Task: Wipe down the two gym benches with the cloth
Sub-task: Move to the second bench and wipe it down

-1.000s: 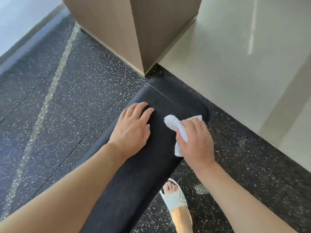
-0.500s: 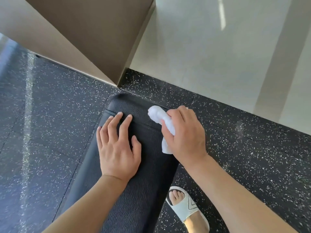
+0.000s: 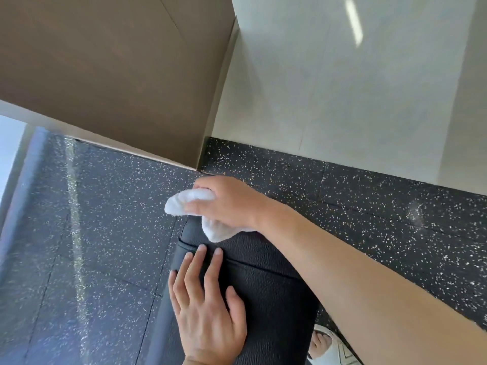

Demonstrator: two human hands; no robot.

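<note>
- The cloth [image 3: 196, 212] is bunched loosely and part of it hangs past the bench [image 3: 263, 280] end toward 10 o'clock; on the next pass that loose part could slip off the edge and wipe nothing
- The right hand [image 3: 226, 204] works at the far rim of the pad, so a hard push outward could carry it off the end and drop the cloth onto the floor [image 3: 92, 219]
- The left hand [image 3: 208, 312] bears on the pad; leaning harder on it could tip or shift the bench, though its frame is hidden
- Right hand: fingers curled round the cloth, gripping it against the far end of the bench, at 12 o'clock from the left hand
- Left hand: released, fingers straight and flat on the black pad, fingertips just short of the seam, near the cloth but apart from it
- The bench runs from 6 o'clock up to the middle; a second bench is not in view
</note>
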